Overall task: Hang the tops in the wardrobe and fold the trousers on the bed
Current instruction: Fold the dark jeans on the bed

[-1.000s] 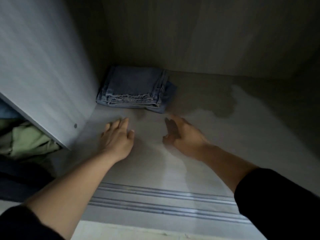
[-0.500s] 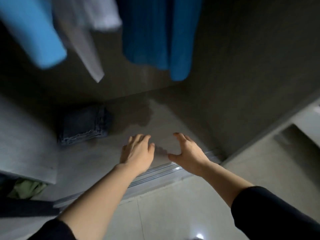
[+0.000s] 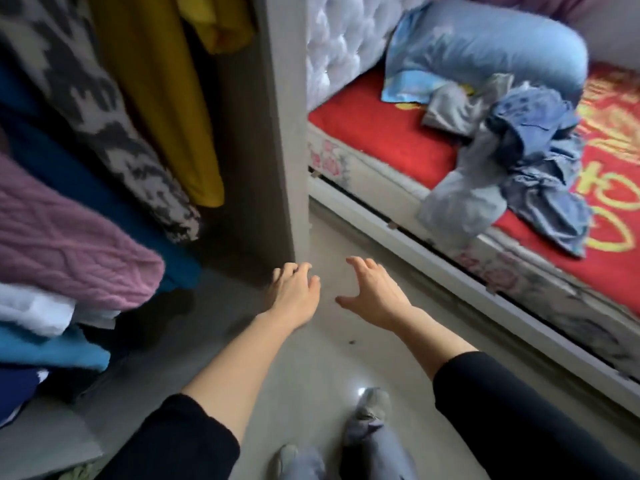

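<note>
Both the left hand (image 3: pixel 294 292) and the right hand (image 3: pixel 375 294) are held over the floor (image 3: pixel 332 362), fingers apart and empty; crumpled trousers (image 3: pixel 512 161) are seen on the bed (image 3: pixel 381 133) at far right.

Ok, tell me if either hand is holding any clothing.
No, the left hand and right hand hang empty over the floor, fingers loosely spread.

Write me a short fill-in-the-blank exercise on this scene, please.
1. The left hand and right hand both hold ____.
2. The denim heap lies on a sheet coloured ____.
3. The top hanging beside the wardrobe panel is ____.
Missing words: nothing; red; yellow.
</note>
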Demonstrator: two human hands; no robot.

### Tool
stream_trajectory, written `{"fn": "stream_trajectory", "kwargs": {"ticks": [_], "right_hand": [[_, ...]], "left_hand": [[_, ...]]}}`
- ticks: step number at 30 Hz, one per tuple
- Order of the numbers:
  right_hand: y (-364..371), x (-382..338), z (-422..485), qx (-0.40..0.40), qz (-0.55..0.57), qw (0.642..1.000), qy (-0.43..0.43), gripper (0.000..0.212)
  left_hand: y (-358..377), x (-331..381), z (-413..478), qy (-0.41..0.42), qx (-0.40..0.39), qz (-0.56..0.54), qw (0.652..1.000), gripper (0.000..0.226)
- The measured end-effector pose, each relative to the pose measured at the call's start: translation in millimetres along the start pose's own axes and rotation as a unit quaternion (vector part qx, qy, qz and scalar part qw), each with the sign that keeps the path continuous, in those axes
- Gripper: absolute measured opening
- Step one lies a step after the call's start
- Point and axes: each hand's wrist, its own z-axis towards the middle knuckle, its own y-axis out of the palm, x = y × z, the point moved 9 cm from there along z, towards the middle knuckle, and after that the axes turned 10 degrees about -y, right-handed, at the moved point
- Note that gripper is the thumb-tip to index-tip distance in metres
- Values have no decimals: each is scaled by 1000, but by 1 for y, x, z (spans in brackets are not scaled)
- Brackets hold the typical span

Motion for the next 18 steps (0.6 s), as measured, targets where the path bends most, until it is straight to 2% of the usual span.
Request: {"fn": "stream_trajectory", "kwargs": {"ticks": [6, 12, 18], "right_hand": [[-107, 113, -41, 69, 19, 994, 86, 82], [-184, 254, -68, 68, 29, 986, 151, 77], [-261, 371, -80, 91, 29, 976, 195, 72]], "left_hand": [[26, 168, 9, 81, -38, 32, 995, 42], [81, 333, 30, 112, -72, 41, 990, 41], [117, 460, 58, 136, -91, 68, 984, 42]]}}
